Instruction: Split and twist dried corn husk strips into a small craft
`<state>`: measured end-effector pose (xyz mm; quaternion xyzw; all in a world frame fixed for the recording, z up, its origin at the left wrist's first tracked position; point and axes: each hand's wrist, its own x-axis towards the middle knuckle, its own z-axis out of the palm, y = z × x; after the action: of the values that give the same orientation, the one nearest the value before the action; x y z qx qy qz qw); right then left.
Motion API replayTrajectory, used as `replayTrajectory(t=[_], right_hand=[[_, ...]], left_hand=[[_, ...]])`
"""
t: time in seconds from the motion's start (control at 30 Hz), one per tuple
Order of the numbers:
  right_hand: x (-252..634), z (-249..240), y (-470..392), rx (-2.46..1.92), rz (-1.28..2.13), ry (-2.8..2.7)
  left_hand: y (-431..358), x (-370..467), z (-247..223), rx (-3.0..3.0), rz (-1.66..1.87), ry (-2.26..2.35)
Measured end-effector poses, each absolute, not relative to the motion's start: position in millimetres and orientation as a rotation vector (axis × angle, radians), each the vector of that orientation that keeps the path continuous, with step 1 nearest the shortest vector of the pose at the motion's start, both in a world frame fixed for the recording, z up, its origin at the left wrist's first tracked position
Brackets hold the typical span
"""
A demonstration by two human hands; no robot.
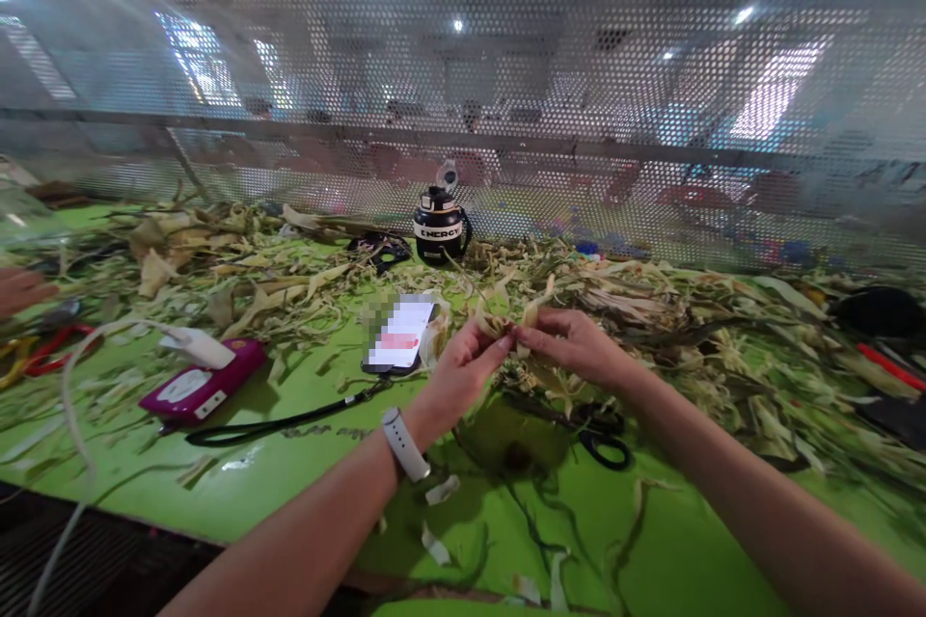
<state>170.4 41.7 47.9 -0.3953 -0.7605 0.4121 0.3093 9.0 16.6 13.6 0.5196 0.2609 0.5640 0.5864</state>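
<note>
Both hands meet above the green table (311, 477). My left hand (472, 357), with a pale band on its wrist, has thumb and fingers closed on a pale corn husk (490, 318). Against it, my right hand (560, 339) pinches a strip of husk (533, 307) between thumb and index finger. The fingertips nearly touch, and the exact join between the pieces is hidden by them. Just below my right hand lie black-handled scissors (606, 448) among loose husk. A phone (403, 335) with its screen lit lies left of my left hand, its black strap (289, 426) trailing leftward.
A black bottle (438, 233) stands before a perforated metal screen (506, 67). Husk heaps (217, 251) cover the back and right side. Leftward are a magenta power strip (206, 384) with a white plug and cable, red-handled scissors (62, 347), and another person's hand (25, 291).
</note>
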Motion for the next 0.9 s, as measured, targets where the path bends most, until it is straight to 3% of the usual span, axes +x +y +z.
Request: replayTrajectory(t=[0.13, 0.47, 0.7, 0.9], right_hand=[[166, 49, 38, -1.039, 1.249, -1.870], [147, 28, 29, -1.133, 1.023, -1.802], [140, 21, 16, -1.172, 0.507, -1.812], [141, 13, 21, -1.094, 0.595, -1.711]], left_hand=[[18, 4, 14, 1.203, 1.234, 0.566], [20, 2, 14, 1.135, 1.183, 0.664], [14, 5, 14, 0.746, 1.081, 0.767], [18, 8, 14, 0.891, 1.215, 0.780]])
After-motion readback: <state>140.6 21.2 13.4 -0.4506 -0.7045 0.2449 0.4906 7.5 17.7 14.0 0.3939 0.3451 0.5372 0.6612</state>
